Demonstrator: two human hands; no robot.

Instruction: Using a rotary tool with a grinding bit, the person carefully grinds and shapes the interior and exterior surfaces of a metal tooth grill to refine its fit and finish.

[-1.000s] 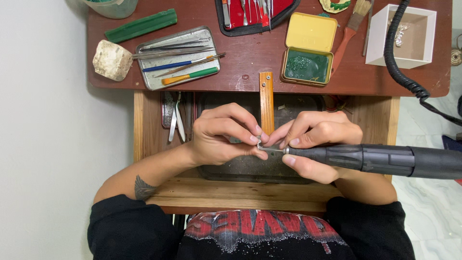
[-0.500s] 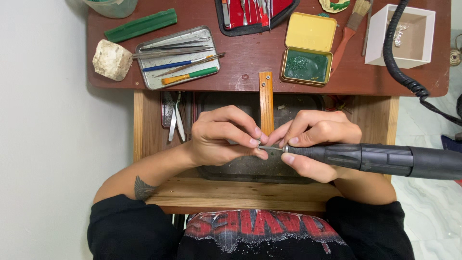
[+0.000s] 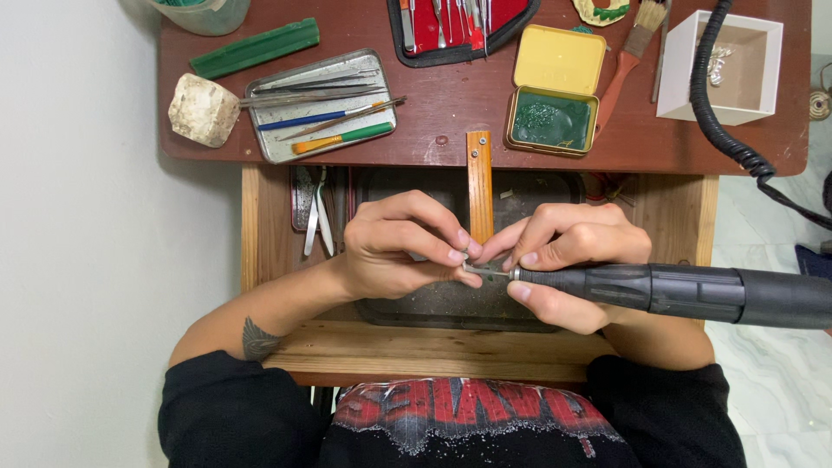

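- Over the tray under the wooden bench pin (image 3: 478, 186), both hands meet; work looks to be in mid-course, how much is done cannot be told.
- Left hand (image 3: 394, 247): fingers pinched narrow on a small metal piece (image 3: 471, 268), mostly hidden by the fingertips.
- Right hand (image 3: 576, 260): wrapped around a black rotary handpiece (image 3: 676, 293), its bit touching the piece; the handpiece body runs off to the right.
- Beyond the left hand, on the table (image 3: 433, 121): pale stone lump (image 3: 204, 108), green bar (image 3: 254, 48), then a metal tray (image 3: 322, 108) holding files and thin tools.
- Beyond the right hand: open yellow tin (image 3: 555, 95) with green contents; white box (image 3: 724, 65) with something small and silvery inside.
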